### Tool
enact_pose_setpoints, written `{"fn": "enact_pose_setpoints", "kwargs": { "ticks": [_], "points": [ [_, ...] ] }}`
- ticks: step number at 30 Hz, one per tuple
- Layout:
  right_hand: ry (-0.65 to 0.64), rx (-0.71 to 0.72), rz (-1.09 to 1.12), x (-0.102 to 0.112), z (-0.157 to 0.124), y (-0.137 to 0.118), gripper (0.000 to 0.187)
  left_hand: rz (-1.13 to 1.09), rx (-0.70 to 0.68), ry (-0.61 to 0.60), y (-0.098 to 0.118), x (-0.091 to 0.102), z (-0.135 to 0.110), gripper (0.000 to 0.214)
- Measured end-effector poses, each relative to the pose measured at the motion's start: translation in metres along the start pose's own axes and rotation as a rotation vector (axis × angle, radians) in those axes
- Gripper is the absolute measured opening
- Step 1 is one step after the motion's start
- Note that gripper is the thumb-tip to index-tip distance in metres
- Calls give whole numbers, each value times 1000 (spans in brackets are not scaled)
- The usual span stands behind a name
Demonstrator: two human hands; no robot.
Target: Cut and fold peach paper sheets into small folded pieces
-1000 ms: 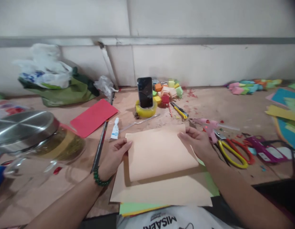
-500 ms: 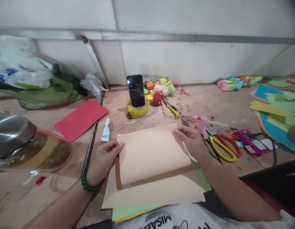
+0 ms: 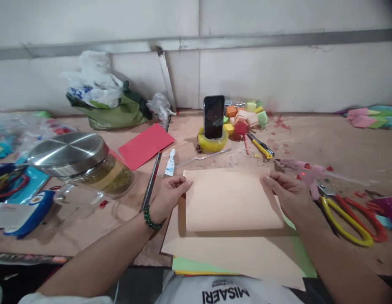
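Observation:
A sheet of cream paper (image 3: pixel 230 202) is bent over on itself, its near side curving in a soft roll. My left hand (image 3: pixel 172 192) pinches its far left corner between thumb and fingers. At the far right corner my right hand (image 3: pixel 284 190) pinches the same sheet. Beneath lies a flat cream sheet (image 3: pixel 233 253), with a green sheet (image 3: pixel 196 264) and a yellow edge showing under it. Just beyond my left hand is a small white tube (image 3: pixel 170 163). A pink glue gun (image 3: pixel 305 171) lies beyond my right hand, beside yellow-and-orange-handled scissors (image 3: pixel 346 219).
A phone (image 3: pixel 214 117) stands in a yellow tape roll (image 3: pixel 213 142), near folded paper pieces (image 3: pixel 246 118) and a yellow cutter (image 3: pixel 260 147). To the left are a red card (image 3: pixel 147 145), a steel-lidded jar (image 3: pixel 72 154) and a green bag (image 3: pixel 116 116).
The view has swung left, bringing in more of the table's left side. Both hands keep their pinch on the cream paper, whose far edge now lies more level.

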State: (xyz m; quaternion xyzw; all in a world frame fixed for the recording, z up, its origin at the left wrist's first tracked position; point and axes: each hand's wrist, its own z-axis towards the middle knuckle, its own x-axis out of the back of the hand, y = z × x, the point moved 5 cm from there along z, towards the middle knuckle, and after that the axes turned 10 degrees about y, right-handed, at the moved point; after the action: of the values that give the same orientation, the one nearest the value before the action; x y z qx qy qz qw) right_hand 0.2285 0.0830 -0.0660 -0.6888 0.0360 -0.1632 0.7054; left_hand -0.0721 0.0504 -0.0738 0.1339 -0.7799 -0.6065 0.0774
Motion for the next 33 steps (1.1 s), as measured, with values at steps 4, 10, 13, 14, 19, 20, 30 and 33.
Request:
{"fn": "enact_pose_setpoints", "kwargs": {
  "ticks": [4, 10, 13, 14, 19, 20, 30, 33],
  "points": [
    [-7, -10, -7, -1, -1, -4, 41, 5, 6, 3, 1, 0, 0, 38],
    [-3, -33, 50, -6, -3, -10, 40, 0, 51, 13, 0, 1, 2, 37],
    [9, -38, 62, -6, -2, -12, 40, 15, 46, 7, 1, 1, 3, 36],
    [8, -40, 62, -6, -2, -12, 40, 14, 47, 4, 0, 1, 3, 36],
    [-14, -27, 50, -5, -1, -11, 38, -19, 68, 7, -2, 0, 4, 35],
    [-10, -25, 41, -4, -2, -9, 36, -27, 62, 8, -2, 0, 3, 34],
    [35, -40, 36, 3, 1, 7, 31, -88, 67, -27, -3, -1, 0, 34],
    [51, -59, 50, 3, 2, 8, 32, -83, 40, -27, -3, 0, 0, 36]
  ]
}}
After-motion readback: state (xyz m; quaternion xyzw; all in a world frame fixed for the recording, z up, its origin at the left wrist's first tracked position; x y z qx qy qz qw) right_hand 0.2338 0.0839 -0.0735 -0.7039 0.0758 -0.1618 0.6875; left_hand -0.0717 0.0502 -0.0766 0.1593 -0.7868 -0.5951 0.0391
